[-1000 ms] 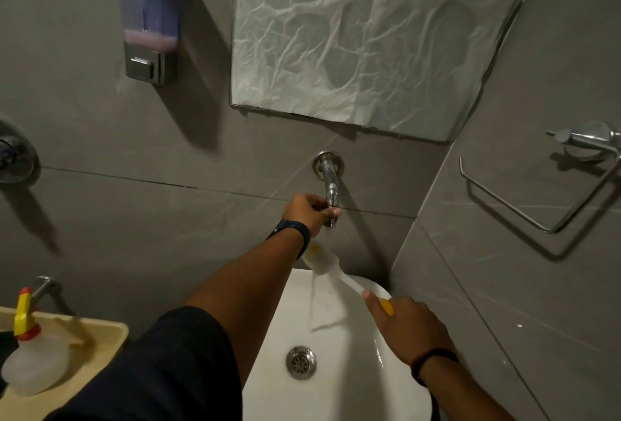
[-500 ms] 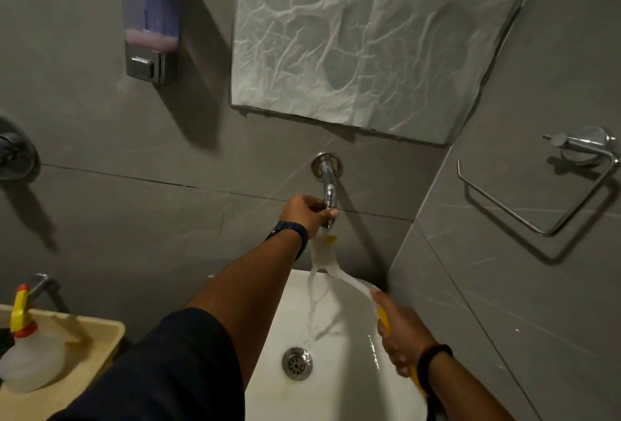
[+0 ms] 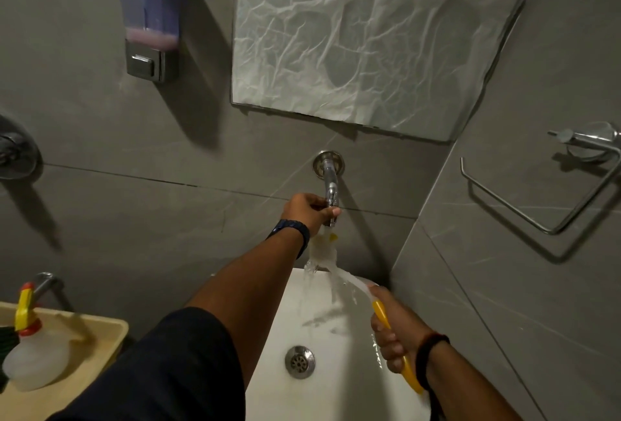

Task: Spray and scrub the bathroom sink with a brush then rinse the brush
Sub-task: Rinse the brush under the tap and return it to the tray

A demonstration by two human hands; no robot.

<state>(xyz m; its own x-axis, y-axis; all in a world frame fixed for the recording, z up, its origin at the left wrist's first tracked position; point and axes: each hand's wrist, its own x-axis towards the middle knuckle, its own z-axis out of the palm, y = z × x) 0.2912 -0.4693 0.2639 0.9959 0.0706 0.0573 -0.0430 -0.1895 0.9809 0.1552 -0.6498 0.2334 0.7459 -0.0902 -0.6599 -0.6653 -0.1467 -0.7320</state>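
Note:
A white sink (image 3: 285,323) with a metal drain (image 3: 299,361) fills the lower middle. Above it a chrome tap (image 3: 330,182) sticks out of the grey wall. My left hand (image 3: 307,209) grips the tap's lower end. My right hand (image 3: 393,330) holds the yellow handle of a white brush (image 3: 324,251). The brush head sits right under the spout, and water runs over it and down into the basin. A clear spray bottle (image 3: 32,356) with a yellow and red nozzle stands at the lower left.
The spray bottle rests on a beige tray (image 3: 97,333) beside the sink. A soap dispenser (image 3: 151,17) hangs on the wall at upper left, a covered mirror (image 3: 369,34) above the tap. A chrome towel ring (image 3: 544,199) is fixed to the right wall.
My right hand has slid down the handle and the brush head has risen close under the spout. More water now runs over it into the basin. My left hand stays on the tap.

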